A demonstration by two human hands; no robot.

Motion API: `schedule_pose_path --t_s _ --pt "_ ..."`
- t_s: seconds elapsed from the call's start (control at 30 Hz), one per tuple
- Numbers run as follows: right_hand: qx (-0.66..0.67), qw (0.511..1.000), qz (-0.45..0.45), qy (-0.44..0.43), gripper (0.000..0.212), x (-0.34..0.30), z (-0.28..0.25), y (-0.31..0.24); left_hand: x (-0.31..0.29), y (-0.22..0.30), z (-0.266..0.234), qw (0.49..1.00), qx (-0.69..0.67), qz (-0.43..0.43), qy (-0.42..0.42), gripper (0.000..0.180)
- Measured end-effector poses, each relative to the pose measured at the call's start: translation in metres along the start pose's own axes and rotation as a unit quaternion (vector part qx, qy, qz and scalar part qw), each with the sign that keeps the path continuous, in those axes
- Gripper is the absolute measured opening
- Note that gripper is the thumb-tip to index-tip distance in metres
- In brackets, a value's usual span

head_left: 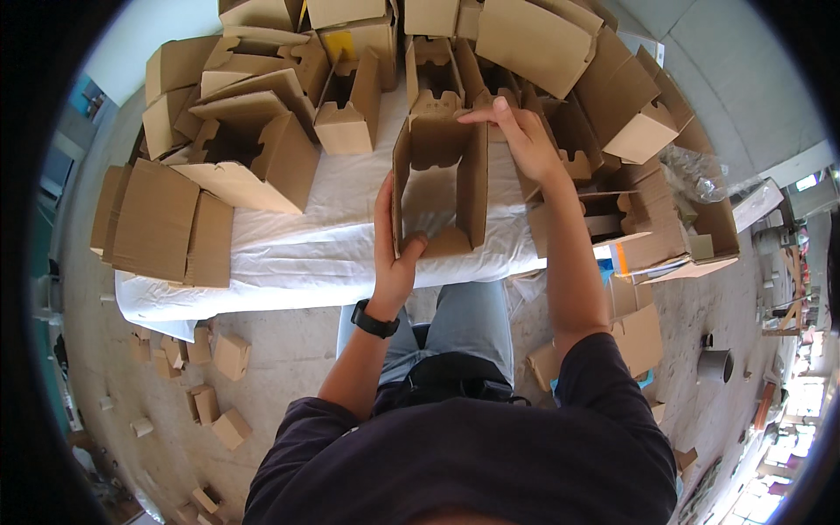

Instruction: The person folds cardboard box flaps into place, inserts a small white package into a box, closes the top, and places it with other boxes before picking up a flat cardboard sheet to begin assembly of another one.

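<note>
An open-topped brown cardboard box (473, 197) is tilted in front of me over the white-covered table, with notched flaps at its far end. My left hand (395, 258) is closed on its left and near side, the thumb over the near edge. At the far right corner my right hand (528, 144) has its digits spread. One stretched digit lies at the far rim, another points up and away, and the remaining fingers are mostly hidden. Just beyond the held box stands another notched cardboard box (431, 98).
A white cloth (289, 249) covers the table. Open cardboard boxes (289, 162) crowd its left, far and right sides. Clear plastic wrap (696, 175) lies at the right. Small cardboard boxes (232, 357) are scattered on the floor at left; a grey bucket (715, 366) stands at right.
</note>
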State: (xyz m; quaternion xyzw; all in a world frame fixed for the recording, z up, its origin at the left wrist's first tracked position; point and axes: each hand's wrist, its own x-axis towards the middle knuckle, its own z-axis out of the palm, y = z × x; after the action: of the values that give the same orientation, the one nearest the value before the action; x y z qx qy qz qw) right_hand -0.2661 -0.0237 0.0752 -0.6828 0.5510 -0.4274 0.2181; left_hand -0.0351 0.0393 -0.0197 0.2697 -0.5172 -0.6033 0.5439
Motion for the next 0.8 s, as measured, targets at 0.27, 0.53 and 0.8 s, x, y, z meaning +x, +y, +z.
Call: schedule_pose_path --t_s 0.27,0.53,0.8 --pt "0.059 0.998 -0.009 0.001 0.075 0.005 0.002 0.011 -0.002 -0.001 -0.001 1.0 0.001 -0.007 -0.004 0.091" --pt "0.202 0.976 0.009 -0.075 0.063 0.008 0.0 0.015 -0.001 -0.006 -0.006 0.999 0.04 0.016 0.002 0.086" --pt "0.477 0.872 0.027 -0.109 0.052 0.001 0.022 0.051 0.001 -0.007 -0.007 0.998 0.058 0.034 -0.007 0.088"
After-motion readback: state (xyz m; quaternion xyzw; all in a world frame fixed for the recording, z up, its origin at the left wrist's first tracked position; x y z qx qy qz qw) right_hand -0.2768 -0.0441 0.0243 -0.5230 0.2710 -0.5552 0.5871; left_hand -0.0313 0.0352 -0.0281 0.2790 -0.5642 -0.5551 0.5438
